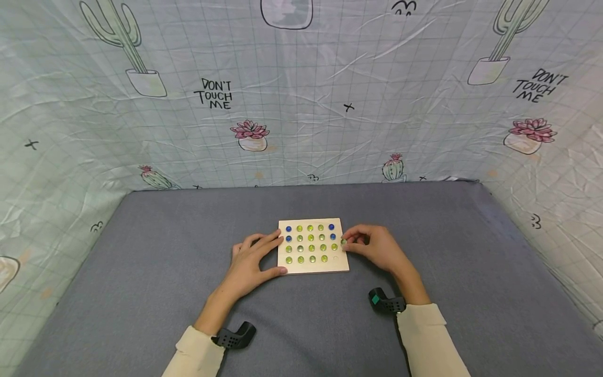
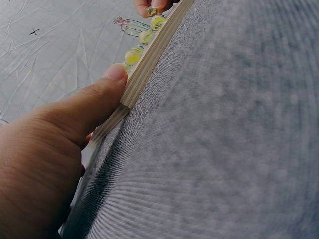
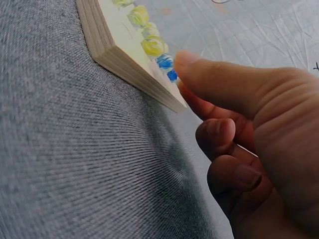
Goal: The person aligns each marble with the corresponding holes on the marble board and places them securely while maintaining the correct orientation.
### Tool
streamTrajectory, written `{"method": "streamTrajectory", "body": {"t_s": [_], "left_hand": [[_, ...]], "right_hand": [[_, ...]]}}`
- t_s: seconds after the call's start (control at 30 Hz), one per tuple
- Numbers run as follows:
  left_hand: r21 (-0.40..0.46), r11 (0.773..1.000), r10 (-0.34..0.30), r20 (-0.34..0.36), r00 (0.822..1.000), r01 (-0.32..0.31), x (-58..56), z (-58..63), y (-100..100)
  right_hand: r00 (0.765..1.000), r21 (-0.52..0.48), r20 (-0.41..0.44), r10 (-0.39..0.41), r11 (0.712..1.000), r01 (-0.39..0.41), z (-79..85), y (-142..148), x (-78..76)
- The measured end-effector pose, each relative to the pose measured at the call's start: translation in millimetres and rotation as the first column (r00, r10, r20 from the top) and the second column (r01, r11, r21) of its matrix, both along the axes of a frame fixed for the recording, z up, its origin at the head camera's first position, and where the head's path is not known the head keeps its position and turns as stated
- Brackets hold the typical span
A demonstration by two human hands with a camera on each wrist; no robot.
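Note:
A pale wooden board [image 1: 313, 267] lies on the cloth with several rows of glass marbles in it. Most marbles are yellow-green; blue marbles [image 1: 332, 226] sit in the two far rows at both ends. A bare hollow [image 1: 335, 258] shows at the near right corner. My left hand [image 1: 249, 266] rests against the board's left side, fingers stretched out, thumb at the near left corner. Between thumb and index finger, my right hand [image 1: 377, 247] pinches a yellow-green marble [image 1: 344, 241] at the board's right edge. In the right wrist view, the thumb hides that marble.
Grey cloth [image 1: 188, 235] covers the table all round the board. A printed fabric sheet [image 1: 301, 104] hangs behind and at both sides. Black wrist devices [image 1: 235, 336] sit on both forearms.

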State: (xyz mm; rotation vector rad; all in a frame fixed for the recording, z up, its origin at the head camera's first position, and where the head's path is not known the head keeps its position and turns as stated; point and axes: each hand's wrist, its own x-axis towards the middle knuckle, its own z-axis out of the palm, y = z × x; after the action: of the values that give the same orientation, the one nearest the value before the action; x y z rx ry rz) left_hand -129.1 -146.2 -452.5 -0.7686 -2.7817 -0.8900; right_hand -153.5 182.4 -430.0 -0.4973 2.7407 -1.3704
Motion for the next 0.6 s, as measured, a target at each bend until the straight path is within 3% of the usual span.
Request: {"method": "streamTrajectory", "body": {"t_s": [0.6], "left_hand": [[0.0, 1.0, 0.001, 0.004, 1.0, -0.001, 0.2, 1.7, 0.0]], "right_hand": [[0.985, -0.018, 0.102, 0.142, 0.99, -0.141, 5.3, -5.9, 3.1]]}}
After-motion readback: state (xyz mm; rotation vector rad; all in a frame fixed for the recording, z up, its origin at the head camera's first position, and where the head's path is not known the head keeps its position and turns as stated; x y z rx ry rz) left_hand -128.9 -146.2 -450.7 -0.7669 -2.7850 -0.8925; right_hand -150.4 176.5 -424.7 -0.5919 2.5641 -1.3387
